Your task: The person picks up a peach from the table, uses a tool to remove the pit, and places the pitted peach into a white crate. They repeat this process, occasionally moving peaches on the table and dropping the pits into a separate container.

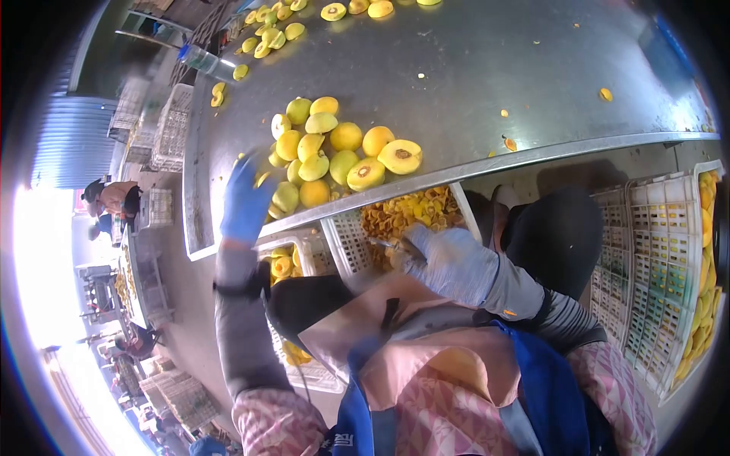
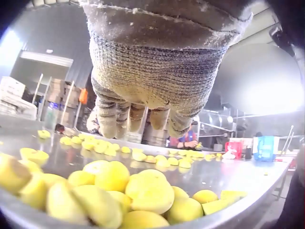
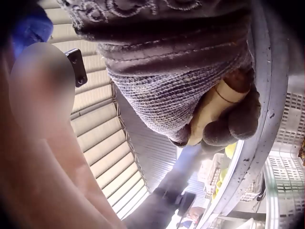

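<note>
My left hand, in a blue-looking glove, is raised over the table's near edge at the left side of a pile of yellow peaches. In the left wrist view its fingers hang loosely apart above the fruit, holding nothing. Several peaches are halved, showing brown centres. My gloved right hand is over a crate of brownish-orange scraps below the table edge. It grips a tool by its light wooden handle, seen in the right wrist view. A narrow metal end points left; its exact shape is blurred.
The metal table has a raised rim along my side. More peach halves and a plastic bottle lie at the far left. White crates of fruit stand by my left knee and to my right. Other people work in the left background.
</note>
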Tool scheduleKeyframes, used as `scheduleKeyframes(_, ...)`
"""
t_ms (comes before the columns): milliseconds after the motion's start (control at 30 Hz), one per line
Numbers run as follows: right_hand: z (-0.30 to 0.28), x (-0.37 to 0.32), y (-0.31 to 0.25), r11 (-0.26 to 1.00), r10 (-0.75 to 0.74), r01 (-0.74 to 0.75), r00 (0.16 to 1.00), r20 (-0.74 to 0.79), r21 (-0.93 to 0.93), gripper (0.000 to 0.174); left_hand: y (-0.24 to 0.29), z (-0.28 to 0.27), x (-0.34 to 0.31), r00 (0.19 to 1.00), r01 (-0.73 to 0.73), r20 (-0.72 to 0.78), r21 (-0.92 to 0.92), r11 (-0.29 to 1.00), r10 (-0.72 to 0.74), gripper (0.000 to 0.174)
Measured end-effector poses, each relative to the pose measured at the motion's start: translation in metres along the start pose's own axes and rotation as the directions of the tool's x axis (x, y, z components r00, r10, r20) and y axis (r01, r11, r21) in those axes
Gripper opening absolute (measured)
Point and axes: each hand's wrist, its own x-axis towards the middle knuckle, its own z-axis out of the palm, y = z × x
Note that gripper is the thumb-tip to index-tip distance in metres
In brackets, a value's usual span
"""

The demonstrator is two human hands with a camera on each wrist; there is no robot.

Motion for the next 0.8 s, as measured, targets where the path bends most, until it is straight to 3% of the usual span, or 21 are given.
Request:
scheduleKeyframes(67,0.001,0.002,0.004,1.000,0.015,-0.015,1.000,0.017,0.013,0.036,0.020,0.036,0.052,0.995,-0.089,0.052,0.134,0.987,0.083,0.049)
scheduleKeyframes(133,-0.001,0.005,0.005,0.999,0.030,-0.031,0.999,0.034,0.028,0.036,0.033,0.062,0.089,0.967,-0.054,0.245,0.448,0.892,-0.064,0.052)
scheduleKeyframes(200,-0.006,0.007,0.002,0.988,0.153,-0.154,0.987,0.038,0.016,0.038,0.030,0.070,0.119,0.934,-0.082,0.341,0.494,0.865,-0.107,0.053)
scheduleKeyframes(267,-0.007,0.006,0.002,0.988,0.151,-0.152,0.988,0.017,0.039,0.040,0.021,0.077,0.124,0.886,-0.120,0.438,0.535,0.836,-0.153,0.054)
scheduleKeyframes(300,-0.008,0.006,0.003,0.989,0.135,-0.134,0.991,0.001,0.058,0.042,0.005,0.081,0.118,0.927,0.105,0.355,0.078,0.991,-0.126,0.054)
scheduleKeyframes(333,-0.007,0.007,0.004,0.989,0.139,-0.138,0.990,-0.003,0.061,0.042,0.004,0.078,0.112,0.952,0.255,0.265,-0.418,0.872,-0.152,0.055)
scheduleKeyframes(367,-0.005,0.007,0.004,0.984,0.112,-0.100,0.991,-0.074,0.149,0.041,0.000,0.070,0.104,0.954,0.258,0.277,-0.560,0.788,-0.115,0.059)
scheduleKeyframes(433,-0.006,0.009,0.002,0.970,0.100,-0.066,0.986,-0.137,0.234,0.041,0.045,0.058,0.053,0.957,0.282,0.290,-0.911,0.300,-0.020,0.065)
scheduleKeyframes(500,-0.013,0.012,-0.006,0.967,0.118,-0.089,0.987,-0.106,0.240,0.039,0.074,0.066,0.011,0.961,0.269,0.276,-0.952,0.146,0.030,0.078)
scheduleKeyframes(533,-0.012,0.012,-0.009,0.965,0.128,-0.102,0.987,-0.094,0.242,0.039,0.085,0.066,-0.008,0.953,0.288,0.302,-0.936,0.203,0.041,0.080)
scheduleKeyframes(600,-0.010,0.013,-0.012,0.948,0.162,-0.132,0.984,-0.081,0.289,0.038,0.095,0.086,-0.039,0.959,0.278,0.282,-0.953,0.120,0.019,0.092)
scheduleKeyframes(633,0.002,0.013,-0.003,0.974,0.031,0.013,0.981,-0.191,0.228,0.039,0.104,0.093,-0.051,0.957,0.285,0.288,-0.952,0.110,0.015,0.092)
scheduleKeyframes(700,0.011,0.009,-0.001,0.981,0.022,0.016,0.980,-0.196,0.192,0.039,0.118,0.104,-0.068,0.949,0.243,0.298,-0.898,-0.366,-0.100,0.078)
scheduleKeyframes(767,0.013,0.009,-0.003,0.987,0.005,0.028,0.979,-0.206,0.156,0.039,0.126,0.107,-0.073,0.936,0.208,0.292,-0.909,-0.362,-0.196,0.070)
scheduleKeyframes(800,0.010,0.009,-0.006,0.969,0.064,-0.014,0.978,-0.198,0.245,0.039,0.129,0.107,-0.075,0.915,0.177,0.285,-0.919,-0.351,-0.285,0.063)
